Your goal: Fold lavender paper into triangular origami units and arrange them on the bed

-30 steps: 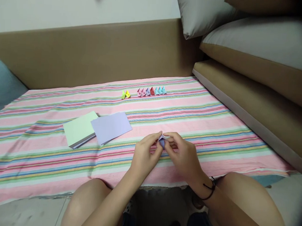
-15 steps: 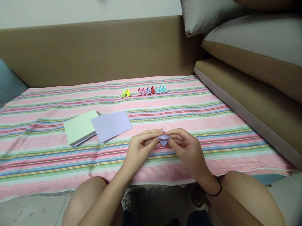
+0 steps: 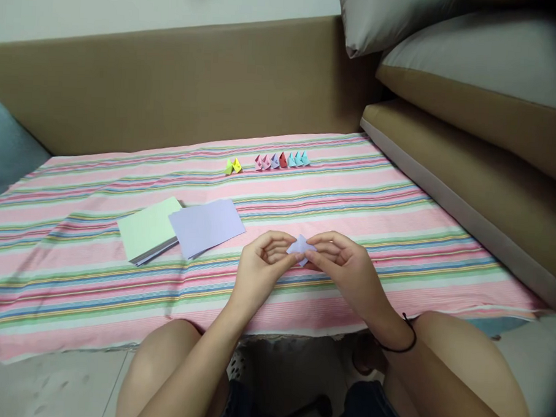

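A small folded piece of lavender paper (image 3: pixel 301 244) is pinched between both hands above the striped cloth. My left hand (image 3: pixel 263 260) grips its left side, with the thumb on its face. On the other side, my right hand (image 3: pixel 342 263) holds it with thumb and index finger. The piece shows pointed corners at its top, bottom and sides. Left of my hands, several lavender sheets (image 3: pixel 208 227) overlap a stack topped with light green paper (image 3: pixel 149 228).
Small folded paper shapes stand in a row at the back: yellow and green ones (image 3: pixel 234 166), pink, purple, a red one (image 3: pixel 282 160) and light blue ones (image 3: pixel 299 159). Stacked cushions (image 3: pixel 465 143) border the right. A brown backrest (image 3: pixel 181 93) runs behind the striped cloth (image 3: pixel 117 294).
The folded lavender paper now faces up flatter, showing a broader star-like face. My thumbs have moved onto its front and my index fingers have spread apart.
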Action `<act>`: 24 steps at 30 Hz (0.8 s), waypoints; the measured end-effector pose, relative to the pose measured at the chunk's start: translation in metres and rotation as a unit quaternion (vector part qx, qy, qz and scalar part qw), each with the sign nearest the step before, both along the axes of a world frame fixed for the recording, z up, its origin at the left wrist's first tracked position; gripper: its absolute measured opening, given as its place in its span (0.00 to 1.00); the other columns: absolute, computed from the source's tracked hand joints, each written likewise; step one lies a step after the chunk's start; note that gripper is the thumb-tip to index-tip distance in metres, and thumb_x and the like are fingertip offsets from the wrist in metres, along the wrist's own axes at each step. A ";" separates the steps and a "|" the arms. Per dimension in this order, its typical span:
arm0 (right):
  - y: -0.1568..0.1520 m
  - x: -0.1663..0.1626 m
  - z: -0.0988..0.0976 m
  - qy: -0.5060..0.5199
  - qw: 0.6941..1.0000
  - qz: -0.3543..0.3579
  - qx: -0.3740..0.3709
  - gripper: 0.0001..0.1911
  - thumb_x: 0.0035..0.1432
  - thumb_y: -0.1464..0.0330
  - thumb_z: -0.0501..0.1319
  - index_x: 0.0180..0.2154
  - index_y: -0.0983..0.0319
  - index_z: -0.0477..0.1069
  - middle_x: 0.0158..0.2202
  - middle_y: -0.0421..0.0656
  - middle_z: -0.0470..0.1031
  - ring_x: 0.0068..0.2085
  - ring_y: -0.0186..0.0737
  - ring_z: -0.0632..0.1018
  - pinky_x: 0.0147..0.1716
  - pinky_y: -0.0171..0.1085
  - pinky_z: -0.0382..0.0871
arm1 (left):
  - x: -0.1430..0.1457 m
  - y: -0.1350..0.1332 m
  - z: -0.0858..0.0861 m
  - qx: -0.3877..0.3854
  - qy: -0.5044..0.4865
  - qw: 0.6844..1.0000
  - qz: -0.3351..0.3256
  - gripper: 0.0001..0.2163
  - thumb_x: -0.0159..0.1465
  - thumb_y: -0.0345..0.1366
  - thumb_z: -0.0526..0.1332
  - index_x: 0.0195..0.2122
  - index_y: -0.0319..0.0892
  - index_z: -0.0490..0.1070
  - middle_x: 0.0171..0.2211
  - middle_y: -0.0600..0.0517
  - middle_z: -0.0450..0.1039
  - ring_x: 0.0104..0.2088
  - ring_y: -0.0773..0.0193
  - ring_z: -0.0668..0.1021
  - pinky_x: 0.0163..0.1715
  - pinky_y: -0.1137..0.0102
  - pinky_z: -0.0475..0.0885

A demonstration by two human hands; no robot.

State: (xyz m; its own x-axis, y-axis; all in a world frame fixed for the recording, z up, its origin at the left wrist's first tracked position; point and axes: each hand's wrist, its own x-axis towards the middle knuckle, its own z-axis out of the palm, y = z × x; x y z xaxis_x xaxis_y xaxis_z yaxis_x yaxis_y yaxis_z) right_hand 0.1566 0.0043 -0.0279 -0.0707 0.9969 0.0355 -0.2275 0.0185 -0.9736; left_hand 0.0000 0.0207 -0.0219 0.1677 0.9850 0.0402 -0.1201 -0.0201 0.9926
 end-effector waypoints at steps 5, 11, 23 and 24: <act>0.000 -0.001 0.000 0.005 1.000 -0.019 -0.008 0.16 0.47 0.64 0.70 0.38 0.61 0.69 0.30 0.41 0.80 0.31 0.38 0.81 0.35 0.38 0.78 | 0.003 0.001 0.000 -0.037 -0.013 0.999 0.012 0.16 0.49 0.33 0.71 0.38 0.40 0.69 0.32 0.53 0.75 0.31 0.70 0.78 0.34 0.75 0.73; 0.001 0.001 -0.002 -0.048 0.997 -0.067 -0.002 0.17 0.49 0.63 0.68 0.41 0.61 0.70 0.33 0.43 0.81 0.35 0.41 0.81 0.38 0.40 0.76 | 0.006 -0.002 -0.002 -0.087 0.019 0.995 -0.031 0.13 0.49 0.39 0.71 0.30 0.37 0.73 0.26 0.51 0.76 0.30 0.64 0.79 0.35 0.70 0.74; 0.006 0.005 -0.003 -0.068 0.998 -0.013 0.001 0.10 0.49 0.63 0.68 0.32 0.62 0.76 0.33 0.43 0.80 0.34 0.40 0.80 0.35 0.38 0.75 | 0.004 0.000 -0.006 -0.097 0.042 0.991 -0.077 0.11 0.49 0.40 0.71 0.28 0.37 0.78 0.23 0.51 0.76 0.26 0.66 0.77 0.31 0.72 0.74; 0.006 0.006 -0.004 -0.069 0.998 -0.015 0.000 0.10 0.49 0.63 0.68 0.32 0.62 0.77 0.32 0.44 0.80 0.34 0.40 0.80 0.35 0.38 0.76 | 0.004 0.000 -0.006 -0.100 0.039 0.991 -0.077 0.12 0.48 0.40 0.72 0.28 0.37 0.78 0.24 0.51 0.77 0.26 0.66 0.77 0.31 0.71 0.74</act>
State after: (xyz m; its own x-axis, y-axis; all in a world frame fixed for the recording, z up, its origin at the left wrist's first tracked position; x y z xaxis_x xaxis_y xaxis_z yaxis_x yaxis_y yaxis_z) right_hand 0.1624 0.0101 -0.0316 -0.0450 0.9986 0.0280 -0.0909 0.0238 -0.9956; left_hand 0.0040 0.0206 -0.0281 0.3113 0.9344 -0.1732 -0.0286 0.1913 0.9811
